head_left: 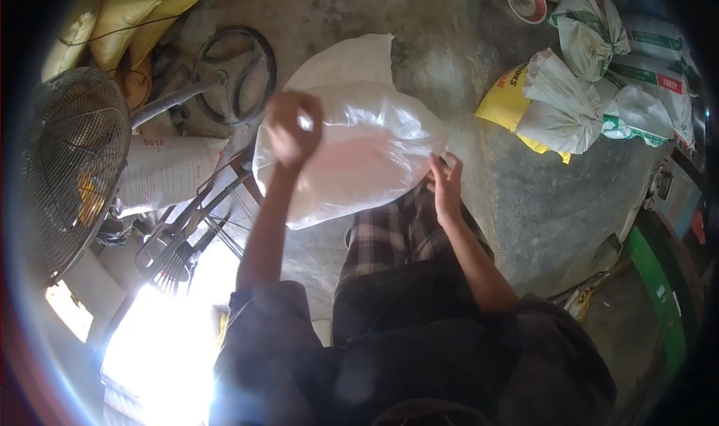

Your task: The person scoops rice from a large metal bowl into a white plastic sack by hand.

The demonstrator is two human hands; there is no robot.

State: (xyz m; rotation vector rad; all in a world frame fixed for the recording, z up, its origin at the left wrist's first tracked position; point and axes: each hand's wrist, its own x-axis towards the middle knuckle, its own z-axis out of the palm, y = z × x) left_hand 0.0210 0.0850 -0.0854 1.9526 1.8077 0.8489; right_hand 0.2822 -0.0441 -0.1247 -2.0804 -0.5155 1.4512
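A large translucent white plastic bag (352,190) stands in front of my legs, its mouth spread wide and a pinkish tint showing inside. My left hand (294,130) is curled closed over the bag's left side, slightly blurred. A bright gap shows between its thumb and fingers; what it grips, if anything, is hard to make out. At the bag's right edge is my right hand (447,186), fingers apart, the tips at or very near the plastic. A whitish flap of sack material (344,62) rises behind the bag.
On the left stand a caged fan (71,171), a spoked wheel (236,74), yellow sacks (123,21) and a printed white sack (165,175). Tied white and yellow bags (562,104) sit at right, near a round tub (526,1). A green frame (655,291) borders the lower right.
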